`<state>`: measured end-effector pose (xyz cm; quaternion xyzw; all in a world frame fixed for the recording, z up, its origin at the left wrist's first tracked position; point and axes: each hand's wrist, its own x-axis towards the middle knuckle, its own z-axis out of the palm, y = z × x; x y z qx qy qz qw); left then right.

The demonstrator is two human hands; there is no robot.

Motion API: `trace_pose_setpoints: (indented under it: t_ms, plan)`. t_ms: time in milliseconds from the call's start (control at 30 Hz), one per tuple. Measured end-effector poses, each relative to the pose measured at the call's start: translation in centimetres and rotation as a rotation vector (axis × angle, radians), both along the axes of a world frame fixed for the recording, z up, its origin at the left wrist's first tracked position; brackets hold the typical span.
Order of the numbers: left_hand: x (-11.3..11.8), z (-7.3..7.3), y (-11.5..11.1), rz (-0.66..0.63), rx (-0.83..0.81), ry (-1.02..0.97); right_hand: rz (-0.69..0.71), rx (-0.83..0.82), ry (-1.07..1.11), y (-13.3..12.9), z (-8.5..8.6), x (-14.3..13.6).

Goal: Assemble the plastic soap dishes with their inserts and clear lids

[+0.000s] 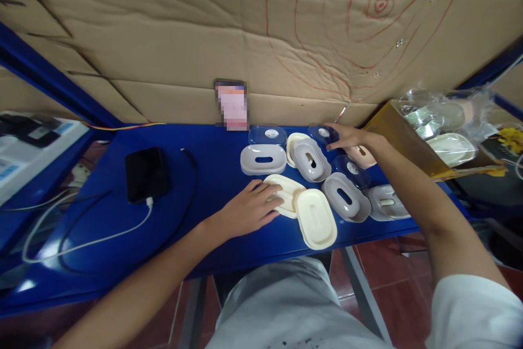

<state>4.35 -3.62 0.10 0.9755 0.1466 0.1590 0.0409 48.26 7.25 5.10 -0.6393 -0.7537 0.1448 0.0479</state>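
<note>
My left hand (pixel 255 207) rests with its fingers apart on the left side of a cream oval tray (pixel 289 191). Overlapping that tray is a second cream tray (pixel 316 218). At the back right, my right hand (pixel 347 138) reaches over a clear lid (pixel 321 134) with a round sticker, near a pinkish part (pixel 362 157); whether it grips either is unclear. Grey oval shells with slots lie about: one (pixel 263 159) at the left, one (pixel 312 161) in the middle, one (pixel 346 197) at the right. Another clear lid (pixel 267 134) lies behind the left shell.
A phone (pixel 232 105) leans on the cardboard wall (pixel 175 104). A black device (pixel 146 173) with a white cable lies left on the blue table (pixel 216 147). An open carton (pixel 379 139) with bagged parts stands right.
</note>
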Motion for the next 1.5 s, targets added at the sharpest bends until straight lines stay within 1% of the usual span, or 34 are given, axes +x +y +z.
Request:
trace_pose_setpoints:
  t_ms: [33, 67, 133, 167, 200, 267, 333, 400, 467, 500, 533, 567, 633, 700, 800, 933, 1000, 1067, 1167, 1233, 1300, 1400, 1500]
  plan:
    - [0.0, 0.0, 0.0, -0.002, 0.000, 0.001, 0.005, 0.001, -0.058, -0.4, 0.3, -0.6]
    - [0.1, -0.1, 0.0, -0.001, 0.002, 0.000, 0.011, 0.046, -0.113, -1.0, 0.8, -1.2]
    - [0.2, 0.0, 0.0, 0.002, 0.013, -0.010, 0.022, 0.199, -0.194, -3.1, 2.2, -2.0]
    - [0.2, 0.0, -0.1, 0.005, 0.023, -0.018, 0.020, 0.293, -0.210, -4.7, 3.0, -2.1]
    - [0.2, 0.2, -0.2, 0.009, 0.032, -0.024, 0.005, 0.347, -0.204, -6.6, 3.8, -2.1]
    - [0.3, 0.6, -0.7, 0.002, 0.045, -0.038, -0.032, 0.409, -0.178, -11.5, 5.2, -1.5]
    - [0.4, 1.1, -1.5, -0.038, 0.032, -0.058, -0.063, 0.429, -0.151, -17.4, 5.6, -0.2]
    - [0.5, 1.4, -2.3, -0.111, 0.000, -0.072, -0.067, 0.313, -0.110, -23.3, 4.7, 1.5]
    - [0.9, 1.4, -3.1, -0.186, -0.011, -0.049, -0.144, 0.116, -0.159, -27.9, 2.7, 3.4]
    - [1.2, 1.3, -3.4, -0.214, 0.000, -0.034, -0.186, 0.029, -0.196, -29.5, 1.4, 4.3]
    - [1.6, 1.2, -3.6, -0.232, 0.022, -0.020, -0.238, -0.017, -0.231, -30.5, 0.1, 5.1]
    - [2.1, 1.1, -3.8, -0.241, 0.055, -0.010, -0.296, -0.011, -0.264, -31.0, -1.1, 5.8]
    - [3.4, 1.2, -3.8, -0.247, 0.143, 0.000, -0.339, 0.015, -0.270, -30.7, -2.9, 6.8]
    - [5.0, 1.5, -3.5, -0.263, 0.234, 0.018, -0.318, 0.055, -0.224, -29.7, -3.6, 7.3]
    - [7.7, 2.1, -2.6, -0.267, 0.293, 0.010, -0.299, 0.150, -0.125, -28.7, -3.4, 7.4]
    - [10.7, 2.9, -1.5, -0.200, 0.285, -0.007, -0.353, 0.267, 0.083, -29.2, -3.1, 6.5]
    - [11.6, 3.4, -1.3, -0.180, 0.293, -0.012, -0.405, 0.344, 0.146, -29.5, -3.4, 5.8]
    - [12.0, 4.3, -1.2, -0.167, 0.296, -0.029, -0.440, 0.402, 0.190, -29.4, -3.9, 5.1]
    - [12.0, 5.7, -0.6, -0.116, 0.270, -0.085, -0.445, 0.430, 0.300, -28.5, -4.4, 4.0]
    - [12.1, 6.5, 0.2, -0.054, 0.247, -0.146, -0.427, 0.436, 0.377, -27.3, -4.1, 3.1]
    - [12.5, 6.7, 1.5, 0.004, 0.224, -0.189, -0.396, 0.447, 0.425, -25.6, -3.3, 1.8]
    - [13.4, 6.1, 3.4, 0.075, 0.168, -0.161, -0.337, 0.485, 0.443, -21.9, -1.4, -0.6]
    - [14.1, 5.0, 4.6, 0.077, 0.026, -0.125, -0.250, 0.515, 0.416, -17.5, 0.4, -3.1]
